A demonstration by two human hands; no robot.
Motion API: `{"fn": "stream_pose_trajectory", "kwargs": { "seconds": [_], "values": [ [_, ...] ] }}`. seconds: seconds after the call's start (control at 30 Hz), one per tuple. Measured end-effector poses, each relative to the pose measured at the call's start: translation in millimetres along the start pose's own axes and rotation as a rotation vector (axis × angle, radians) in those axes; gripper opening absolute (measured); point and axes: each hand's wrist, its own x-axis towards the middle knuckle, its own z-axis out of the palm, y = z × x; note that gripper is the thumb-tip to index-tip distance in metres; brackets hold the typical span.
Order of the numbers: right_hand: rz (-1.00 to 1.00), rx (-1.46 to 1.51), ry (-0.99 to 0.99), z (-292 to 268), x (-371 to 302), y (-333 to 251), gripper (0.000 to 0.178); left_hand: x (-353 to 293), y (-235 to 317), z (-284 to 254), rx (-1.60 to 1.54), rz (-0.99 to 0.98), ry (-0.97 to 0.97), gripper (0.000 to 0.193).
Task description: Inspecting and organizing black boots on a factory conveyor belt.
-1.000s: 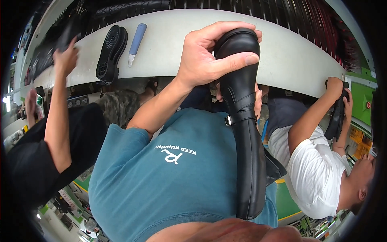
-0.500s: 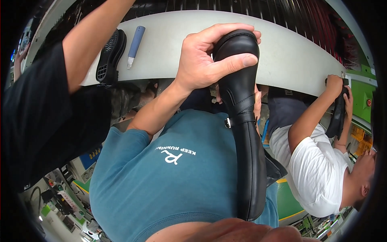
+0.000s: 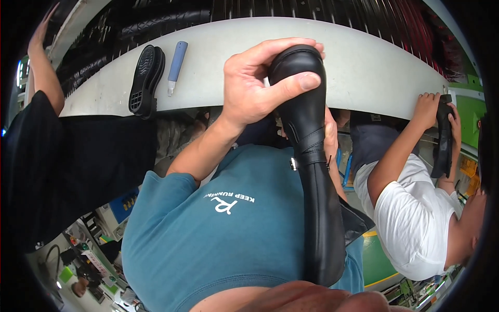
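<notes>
A tall black boot (image 3: 325,218) lies lengthwise in front of my body, its toe over the table and its shaft reaching back past my chest. A strap with a small metal buckle crosses it near the ankle. My left hand (image 3: 260,86) is closed around the toe, thumb on top and fingertips over the far end. Mostly hidden behind the boot, my right hand (image 3: 330,130) presses against its right side near the ankle. Left of my left hand, a blue-handled knife (image 3: 177,67) and a black shoe sole (image 3: 147,80) rest on the table, apart from both hands.
The white table (image 3: 223,41) curves across in front of me, with a dark slatted surface (image 3: 249,9) beyond. A black-clothed person (image 3: 78,161) stands at left. At right, a white-shirted person (image 3: 408,229) handles a long black piece (image 3: 443,140) near green equipment (image 3: 472,112).
The boot's toe and my left hand have shifted slightly left. The arm of the person at left has swung back from across the table. The white-shirted person's black piece has shifted a little.
</notes>
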Motion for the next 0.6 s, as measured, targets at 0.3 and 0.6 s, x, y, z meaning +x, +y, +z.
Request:
{"fn": "stream_pose_trajectory", "kwargs": {
  "seconds": [0.3, 0.6],
  "values": [
    [-0.068, -0.309, -0.098, 14, 8, -17, 0.089, -9, 23, -15, 0.008, -0.063, 0.035, 0.060],
    [0.025, -0.385, -0.162, 10, 10, -17, 0.098, -13, 19, -27, -0.001, -0.068, 0.022, 0.055]
  ]
}}
